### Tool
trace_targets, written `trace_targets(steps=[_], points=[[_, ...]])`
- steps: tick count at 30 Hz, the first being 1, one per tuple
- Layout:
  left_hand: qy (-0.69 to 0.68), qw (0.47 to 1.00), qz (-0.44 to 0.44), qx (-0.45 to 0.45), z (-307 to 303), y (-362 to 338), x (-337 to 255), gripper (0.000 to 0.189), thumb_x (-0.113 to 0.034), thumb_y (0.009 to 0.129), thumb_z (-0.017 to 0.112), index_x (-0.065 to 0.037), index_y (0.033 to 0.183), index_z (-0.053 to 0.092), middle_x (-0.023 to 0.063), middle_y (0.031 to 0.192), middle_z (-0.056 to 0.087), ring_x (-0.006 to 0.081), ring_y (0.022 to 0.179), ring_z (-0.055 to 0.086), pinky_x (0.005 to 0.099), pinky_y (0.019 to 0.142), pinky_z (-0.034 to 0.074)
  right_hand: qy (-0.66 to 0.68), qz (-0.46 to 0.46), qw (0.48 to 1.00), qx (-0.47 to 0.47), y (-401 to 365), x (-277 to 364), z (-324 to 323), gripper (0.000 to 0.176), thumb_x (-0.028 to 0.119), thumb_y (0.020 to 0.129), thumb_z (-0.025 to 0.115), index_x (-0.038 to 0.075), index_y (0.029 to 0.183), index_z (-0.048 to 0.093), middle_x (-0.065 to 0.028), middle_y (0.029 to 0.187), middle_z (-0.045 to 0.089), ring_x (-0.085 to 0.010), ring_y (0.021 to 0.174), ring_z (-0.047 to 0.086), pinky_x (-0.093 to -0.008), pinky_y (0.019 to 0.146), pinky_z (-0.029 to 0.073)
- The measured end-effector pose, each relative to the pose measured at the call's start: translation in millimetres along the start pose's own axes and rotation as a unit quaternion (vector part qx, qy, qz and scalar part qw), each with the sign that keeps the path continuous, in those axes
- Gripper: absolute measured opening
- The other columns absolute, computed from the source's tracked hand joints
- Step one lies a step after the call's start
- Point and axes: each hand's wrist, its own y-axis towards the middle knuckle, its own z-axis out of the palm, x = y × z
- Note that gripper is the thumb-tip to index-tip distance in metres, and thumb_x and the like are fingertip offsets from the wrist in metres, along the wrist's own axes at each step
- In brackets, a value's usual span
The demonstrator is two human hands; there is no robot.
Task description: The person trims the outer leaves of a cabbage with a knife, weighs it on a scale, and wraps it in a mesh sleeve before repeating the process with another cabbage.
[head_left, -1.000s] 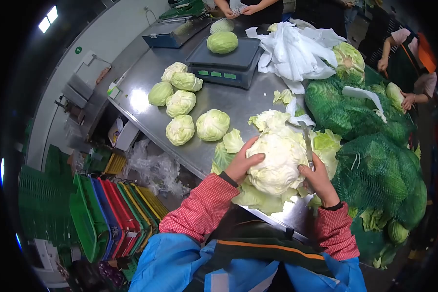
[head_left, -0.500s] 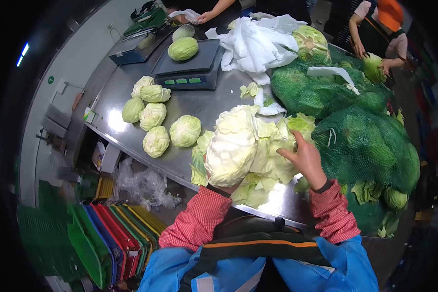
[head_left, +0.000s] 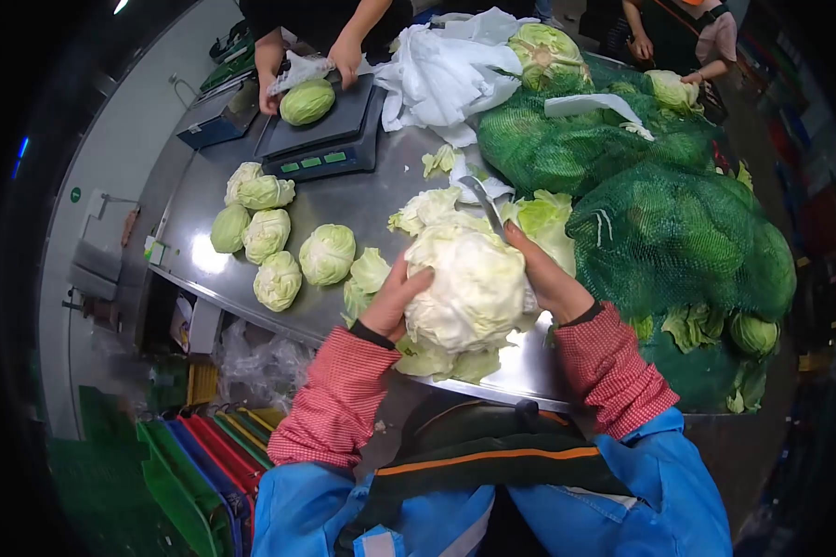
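A large pale cabbage is between my hands above the near edge of the steel table. My left hand supports its left side, fingers curved against the leaves. On the right, my right hand grips a knife and rests against the cabbage. The curved blade points up and away, and the handle is mostly hidden in the hand. Loose outer leaves lie behind and around the cabbage, and more leaves lie below it.
Several trimmed cabbages stand to the left on the steel table. Another person's hands hold plastic by a cabbage on the scale. Green net sacks fill the right side. White plastic lies at the back.
The cabbage has turned and shifted right, with both hands now on it. A knife shows in my right hand. The other person's hands have come to the cabbage on the scale.
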Motion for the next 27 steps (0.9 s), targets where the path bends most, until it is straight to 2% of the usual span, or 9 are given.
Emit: trace_targets(steps=[2,3,8,10,12,14,18,19,27], points=[[-0.184,0.983,-0.017,-0.02,-8,0,17,0.059,-0.033,0.097,0.059,-0.003,0.144,0.038,0.0115,0.137,0.053,0.0244,0.123,0.055,0.039,0.105,0.044,-0.076,0.03,0.993,0.088,15,-8,-40,0.057,0.048,0.101,0.046,0.003,0.136,0.046,-0.0085,0.093,0.064,-0.0134,0.058,0.061,-0.029,0.051,0.052],[-0.234,0.972,-0.013,-0.025,-6,-2,23,0.057,-0.032,0.097,0.059,-0.003,0.143,0.04,0.0115,0.137,0.054,0.0243,0.123,0.055,0.0391,0.106,0.044,-0.099,-0.011,0.993,-0.063,0,-4,-10,0.053,0.045,0.101,0.049,0.004,0.134,0.046,-0.0022,0.073,0.055,-0.0075,0.04,0.044,-0.0249,0.036,0.037],[-0.1,0.977,0.116,-0.146,4,-13,42,0.063,-0.04,0.097,0.056,-0.009,0.146,0.032,0.0119,0.146,0.043,0.028,0.13,0.048,0.0436,0.108,0.042,-0.269,-0.059,0.959,-0.068,-16,-23,-2,0.049,0.039,0.101,0.052,0.005,0.134,0.043,-0.0009,0.076,0.057,-0.0059,0.044,0.046,-0.0222,0.039,0.039],[-0.161,0.981,0.099,-0.046,-12,-19,26,0.064,-0.041,0.098,0.055,-0.013,0.147,0.025,0.013,0.148,0.039,0.029,0.131,0.046,0.044,0.106,0.043,-0.13,-0.038,0.991,-0.004,-8,-25,-26,0.051,0.039,0.099,0.055,0.004,0.133,0.043,-0.0008,0.078,0.057,-0.0059,0.044,0.046,-0.0223,0.039,0.039],[-0.198,0.979,0.048,0.025,-26,-19,10,0.06,-0.033,0.1,0.053,-0.012,0.145,0.022,0.0135,0.145,0.04,0.0288,0.124,0.051,0.041,0.101,0.047,-0.201,-0.021,0.979,0.007,-4,-15,-30,0.046,0.039,0.098,0.056,0.003,0.126,0.049,-0.0011,0.078,0.058,-0.0068,0.046,0.047,-0.0245,0.042,0.04],[-0.142,0.988,0.02,-0.058,-16,-6,15,0.06,-0.031,0.096,0.061,-0.009,0.143,0.032,0.0136,0.138,0.049,0.0265,0.119,0.055,0.039,0.098,0.049,-0.371,-0.018,0.928,-0.02,9,-7,-21,0.045,0.039,0.099,0.054,0.001,0.122,0.053,-0.0019,0.077,0.06,-0.0111,0.05,0.052,-0.0302,0.048,0.045],[-0.127,0.979,0.025,-0.16,-5,8,51,0.055,-0.022,0.092,0.068,-0.003,0.137,0.043,0.0137,0.127,0.057,0.0235,0.114,0.059,0.0371,0.095,0.051,-0.639,-0.271,0.69,-0.203,11,-30,-26,0.026,0.028,0.099,0.048,0.006,0.108,0.059,-0.0161,0.076,0.064,-0.0324,0.063,0.063,-0.0421,0.057,0.049],[-0.148,0.972,0.024,-0.181,0,9,58,0.056,-0.021,0.092,0.068,-0.002,0.137,0.042,0.0137,0.127,0.057,0.0232,0.112,0.059,0.0368,0.094,0.051,-0.653,-0.21,0.698,-0.204,-7,-25,-10,0.021,0.025,0.098,0.048,0.006,0.103,0.057,-0.0204,0.082,0.064,-0.0415,0.08,0.063,-0.0508,0.067,0.049],[-0.097,0.945,0.047,-0.31,24,21,83,0.058,-0.024,0.093,0.067,-0.002,0.138,0.039,0.0141,0.122,0.058,0.0243,0.106,0.062,0.0385,0.086,0.055,-0.776,-0.182,0.575,-0.185,-48,-64,6,0.013,0.017,0.091,0.055,0.005,0.087,0.052,-0.0159,0.068,0.061,-0.0321,0.055,0.064,-0.0415,0.047,0.05]])
